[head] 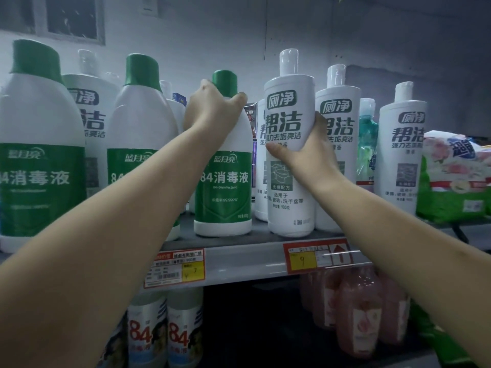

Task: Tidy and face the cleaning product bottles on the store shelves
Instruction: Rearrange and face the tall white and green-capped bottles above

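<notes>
Head view: measured from the grey metal shelf edge, the right hand is wrapped around a tall white plastic toilet-cleaner bottle standing at the front, label outward. Just left, the left hand grips the shoulder of a green-capped white disinfectant bottle, also faced. Behind, further white bottles sit staggered; facing looks partly done.

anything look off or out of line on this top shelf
Nothing spilled or damaged. One tall white toilet-cleaner bottle stands behind the green-capped disinfectant bottles, apart from its own row at right; a green detergent bag slumps at the far end.
</notes>
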Available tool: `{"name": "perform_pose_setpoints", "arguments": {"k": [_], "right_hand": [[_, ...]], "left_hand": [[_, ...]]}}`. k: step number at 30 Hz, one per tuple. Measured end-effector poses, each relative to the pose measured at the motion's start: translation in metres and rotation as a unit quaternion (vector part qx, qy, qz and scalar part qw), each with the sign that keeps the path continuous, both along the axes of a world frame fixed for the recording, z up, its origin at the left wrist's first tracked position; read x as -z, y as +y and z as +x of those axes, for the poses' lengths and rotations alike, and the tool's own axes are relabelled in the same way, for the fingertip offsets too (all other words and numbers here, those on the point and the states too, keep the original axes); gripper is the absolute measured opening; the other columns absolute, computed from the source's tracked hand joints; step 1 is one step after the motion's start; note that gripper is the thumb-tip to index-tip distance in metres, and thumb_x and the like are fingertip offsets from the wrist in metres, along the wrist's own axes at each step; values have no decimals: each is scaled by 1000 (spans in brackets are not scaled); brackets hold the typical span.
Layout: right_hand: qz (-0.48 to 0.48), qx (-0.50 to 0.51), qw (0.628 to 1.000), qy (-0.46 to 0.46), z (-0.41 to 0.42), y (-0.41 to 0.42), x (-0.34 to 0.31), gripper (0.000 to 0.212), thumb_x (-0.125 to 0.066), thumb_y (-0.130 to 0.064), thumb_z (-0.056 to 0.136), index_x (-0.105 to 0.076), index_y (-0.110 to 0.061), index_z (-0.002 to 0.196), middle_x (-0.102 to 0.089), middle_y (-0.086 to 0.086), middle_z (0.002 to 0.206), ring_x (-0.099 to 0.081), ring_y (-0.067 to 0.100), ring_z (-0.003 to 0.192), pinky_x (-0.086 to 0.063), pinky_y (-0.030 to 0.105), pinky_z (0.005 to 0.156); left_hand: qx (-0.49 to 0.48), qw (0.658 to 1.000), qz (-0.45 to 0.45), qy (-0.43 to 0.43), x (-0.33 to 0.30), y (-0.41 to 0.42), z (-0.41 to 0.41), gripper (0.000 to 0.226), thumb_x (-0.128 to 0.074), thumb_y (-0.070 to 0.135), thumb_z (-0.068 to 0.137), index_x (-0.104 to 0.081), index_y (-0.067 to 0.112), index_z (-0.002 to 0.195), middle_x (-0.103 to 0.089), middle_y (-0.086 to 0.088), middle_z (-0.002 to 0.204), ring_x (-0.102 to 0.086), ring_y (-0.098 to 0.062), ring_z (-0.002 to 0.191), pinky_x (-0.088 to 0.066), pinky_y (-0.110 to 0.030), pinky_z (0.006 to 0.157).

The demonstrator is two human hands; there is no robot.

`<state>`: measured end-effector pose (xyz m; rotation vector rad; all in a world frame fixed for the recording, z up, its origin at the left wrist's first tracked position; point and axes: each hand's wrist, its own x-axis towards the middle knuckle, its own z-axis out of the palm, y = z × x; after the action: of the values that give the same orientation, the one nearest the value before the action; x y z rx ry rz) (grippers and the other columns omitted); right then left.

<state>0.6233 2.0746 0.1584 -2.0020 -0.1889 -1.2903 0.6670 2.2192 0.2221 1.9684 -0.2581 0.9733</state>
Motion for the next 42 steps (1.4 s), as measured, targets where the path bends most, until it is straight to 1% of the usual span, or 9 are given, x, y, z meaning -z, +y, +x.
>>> {"name": "perform_pose_setpoints", "arguments": {"k": [7, 15, 19, 27, 30, 33, 37, 40, 42], "right_hand": [[6, -20, 1000, 3, -2, -3, 1, 67, -73, -31, 76, -32, -12, 125, -51, -3, 105, -51, 12, 91, -38, 22, 77], [8, -40, 999, -2, 1, -6, 3, 64, -73, -33, 76, -34, -15, 123, -54, -5, 103, -54, 10, 89, -40, 18, 72], [4, -42, 999, 1, 2, -7, 4, 65, -73, -35, 75, -33, -15, 124, -56, -1, 109, -57, 15, 96, -44, 29, 82], [9, -39, 999, 13, 1, -5, 1, 66, -74, -35, 73, -38, -13, 123, -58, 3, 113, -58, 18, 101, -48, 36, 91], [19, -42, 999, 20, 2, -3, 1, 65, -75, -34, 73, -38, -13, 122, -59, 3, 113, -59, 18, 100, -48, 38, 91], [39, -60, 997, 25, 2, 1, 0, 64, -77, -33, 70, -41, -12, 119, -61, 4, 110, -61, 20, 99, -51, 43, 90], [60, -86, 994, 32, 3, 9, 0, 60, -76, -31, 71, -44, -12, 117, -63, 0, 105, -63, 16, 95, -53, 42, 87], [60, -97, 993, 38, 3, 14, 2, 56, -75, -32, 73, -42, -16, 116, -62, -4, 104, -63, 17, 96, -53, 44, 87], [63, -110, 991, 42, 3, 18, 2, 56, -75, -33, 73, -42, -18, 116, -62, -4, 106, -63, 19, 98, -52, 46, 88]], "left_hand": [[-14, 1000, -1, -19, 3, -20, 11, 43, -50, 42, 83, -45, 10, 112, -48, -1, 92, -46, -21, 80, -33, -29, 65], [-28, 999, 4, -24, 5, -35, 29, 44, -49, 46, 86, -42, 12, 113, -48, 0, 92, -47, -21, 79, -34, -30, 63], [-22, 1000, 1, -19, 5, -36, 35, 47, -50, 46, 87, -42, 11, 116, -48, 1, 95, -46, -19, 81, -34, -30, 65], [-3, 1000, 17, -26, 7, -34, 31, 46, -47, 46, 90, -42, 9, 116, -49, -2, 95, -48, -20, 82, -37, -31, 66], [13, 999, 23, -23, 9, -32, 28, 51, -42, 47, 93, -38, 7, 124, -54, -8, 110, -50, -22, 90, -40, -32, 72], [58, 998, -9, -11, 17, -26, 17, 59, -39, 38, 96, -21, 3, 140, -42, -12, 136, -47, -26, 117, -41, -37, 88], [88, 991, 11, -105, 35, -6, -14, 66, -42, 23, 95, -3, 10, 147, -21, -11, 153, -27, -24, 137, -27, -35, 108], [8, 968, 71, -239, 56, 22, -37, 74, -51, 19, 89, -6, 5, 146, -16, -13, 154, -16, -24, 141, -12, -28, 112], [-73, 957, 79, -268, 66, 42, -43, 79, -58, 21, 84, -10, 2, 145, -17, -15, 153, -11, -27, 142, -4, -29, 115]]}}
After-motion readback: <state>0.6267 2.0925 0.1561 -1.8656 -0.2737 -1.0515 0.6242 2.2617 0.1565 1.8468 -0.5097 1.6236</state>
